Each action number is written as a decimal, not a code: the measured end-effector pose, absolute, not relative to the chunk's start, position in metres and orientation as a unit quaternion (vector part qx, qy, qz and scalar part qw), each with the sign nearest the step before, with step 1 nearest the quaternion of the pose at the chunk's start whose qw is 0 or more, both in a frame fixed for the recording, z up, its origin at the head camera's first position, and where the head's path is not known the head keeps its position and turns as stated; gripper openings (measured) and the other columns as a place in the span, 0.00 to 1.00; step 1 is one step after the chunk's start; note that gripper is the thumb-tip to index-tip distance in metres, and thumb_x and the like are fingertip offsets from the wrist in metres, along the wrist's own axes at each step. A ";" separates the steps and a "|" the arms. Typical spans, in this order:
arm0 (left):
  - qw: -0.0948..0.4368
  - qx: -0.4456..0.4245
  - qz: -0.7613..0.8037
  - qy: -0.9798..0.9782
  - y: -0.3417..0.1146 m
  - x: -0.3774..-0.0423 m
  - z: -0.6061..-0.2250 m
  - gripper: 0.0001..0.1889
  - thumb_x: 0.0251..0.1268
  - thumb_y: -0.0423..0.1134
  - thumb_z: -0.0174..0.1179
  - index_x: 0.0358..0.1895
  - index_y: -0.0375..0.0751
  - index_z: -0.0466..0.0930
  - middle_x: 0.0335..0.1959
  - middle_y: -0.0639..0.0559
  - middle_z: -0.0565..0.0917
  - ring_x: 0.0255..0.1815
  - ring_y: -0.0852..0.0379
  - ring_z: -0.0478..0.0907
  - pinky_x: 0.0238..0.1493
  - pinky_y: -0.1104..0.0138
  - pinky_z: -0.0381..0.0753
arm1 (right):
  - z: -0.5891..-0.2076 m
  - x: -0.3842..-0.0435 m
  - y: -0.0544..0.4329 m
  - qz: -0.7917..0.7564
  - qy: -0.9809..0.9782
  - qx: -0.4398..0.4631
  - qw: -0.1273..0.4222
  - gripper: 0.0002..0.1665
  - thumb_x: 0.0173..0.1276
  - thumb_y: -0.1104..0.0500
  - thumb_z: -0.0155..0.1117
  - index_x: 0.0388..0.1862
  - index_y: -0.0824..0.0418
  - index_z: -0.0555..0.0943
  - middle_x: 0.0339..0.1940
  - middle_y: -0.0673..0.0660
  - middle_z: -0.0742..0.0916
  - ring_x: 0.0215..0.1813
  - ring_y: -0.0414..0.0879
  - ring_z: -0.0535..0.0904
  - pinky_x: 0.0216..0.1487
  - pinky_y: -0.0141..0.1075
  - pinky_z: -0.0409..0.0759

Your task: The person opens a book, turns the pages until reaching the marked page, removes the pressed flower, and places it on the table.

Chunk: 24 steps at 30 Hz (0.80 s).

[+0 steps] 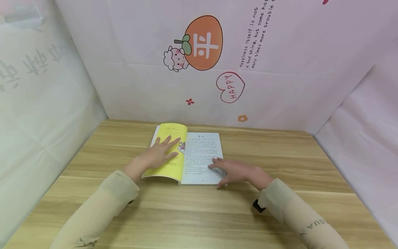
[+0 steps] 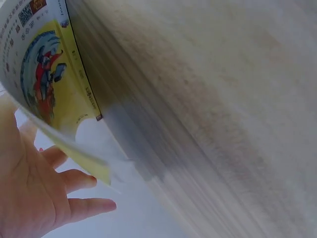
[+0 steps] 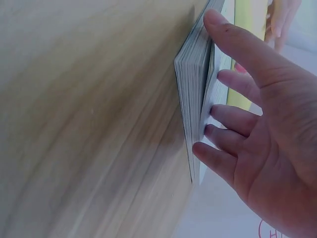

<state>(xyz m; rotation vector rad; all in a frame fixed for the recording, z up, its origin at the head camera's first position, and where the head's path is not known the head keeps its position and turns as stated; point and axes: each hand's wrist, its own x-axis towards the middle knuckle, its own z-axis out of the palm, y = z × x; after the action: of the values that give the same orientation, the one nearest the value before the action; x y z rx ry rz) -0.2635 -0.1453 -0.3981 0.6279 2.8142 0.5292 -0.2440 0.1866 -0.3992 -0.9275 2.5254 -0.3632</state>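
- The book (image 1: 194, 178) lies open on the wooden table (image 1: 174, 218), just below the middle of the head view, toward six o'clock.
- Its left half is a yellow page (image 1: 169, 170), curving up near the spine, with a small coloured drawing (image 1: 181, 147) beside the fold.
- Its right half is a white printed page (image 1: 202, 148), lying nearly flat on a thick stack of leaves.
- The left hand (image 1: 157, 155) rests at the book's nine o'clock, over the yellow page, fingers spread wide and fairly straight, gripping nothing.
- The right hand (image 1: 234, 170) is at the book's four o'clock, by the printed page's near corner. Its fingers are apart and lightly bent, thumb by the near edge, with nothing pinched; whether every fingertip touches paper, I cannot tell.
- In the left wrist view, the bent cover (image 2: 74, 94) shows its outer side, with a red and blue picture.
- Both arms wear pale sleeves (image 1: 102, 204); a black band (image 1: 258, 206) shows beneath the right cuff.
- On the wall sheet (image 1: 140, 90), an orange fruit drawing (image 1: 206, 60) sits at twelve o'clock from the book, and a red heart outline (image 1: 230, 87) at one.
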 end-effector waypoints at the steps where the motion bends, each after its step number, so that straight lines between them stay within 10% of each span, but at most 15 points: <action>1: 0.109 0.213 0.176 0.955 -0.146 -0.264 -0.398 0.36 0.81 0.64 0.43 0.84 0.63 0.46 0.85 0.42 0.43 0.78 0.21 0.36 0.62 0.22 0.55 | -0.399 -0.244 0.188 -0.128 0.911 -0.332 0.210 0.46 0.59 0.46 0.81 0.74 0.56 0.75 0.81 0.64 0.65 0.81 0.58 0.57 0.76 0.52 0.62; 15: 0.112 0.230 0.178 0.950 -0.145 -0.263 -0.399 0.41 0.75 0.61 0.57 0.82 0.44 0.57 0.85 0.43 0.42 0.79 0.23 0.35 0.61 0.20 0.52 | -0.394 -0.245 0.201 -0.136 0.902 -0.362 0.194 0.38 0.65 0.47 0.76 0.71 0.60 0.77 0.77 0.68 0.68 0.78 0.64 0.62 0.74 0.55 0.65; 24: 0.142 0.212 0.202 0.946 -0.141 -0.266 -0.401 0.46 0.75 0.56 0.60 0.84 0.39 0.45 0.84 0.44 0.48 0.81 0.28 0.34 0.69 0.31 0.58 | -0.397 -0.248 0.211 -0.126 0.925 -0.317 0.168 0.38 0.62 0.57 0.73 0.71 0.63 0.77 0.77 0.69 0.70 0.73 0.60 0.70 0.67 0.51 0.73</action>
<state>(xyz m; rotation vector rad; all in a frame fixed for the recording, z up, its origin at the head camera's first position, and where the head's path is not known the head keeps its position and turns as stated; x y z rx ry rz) -0.2659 -0.1412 -0.4009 0.6119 2.7291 0.5834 -0.2479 0.2111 -0.3971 -0.9007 2.6300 -0.3588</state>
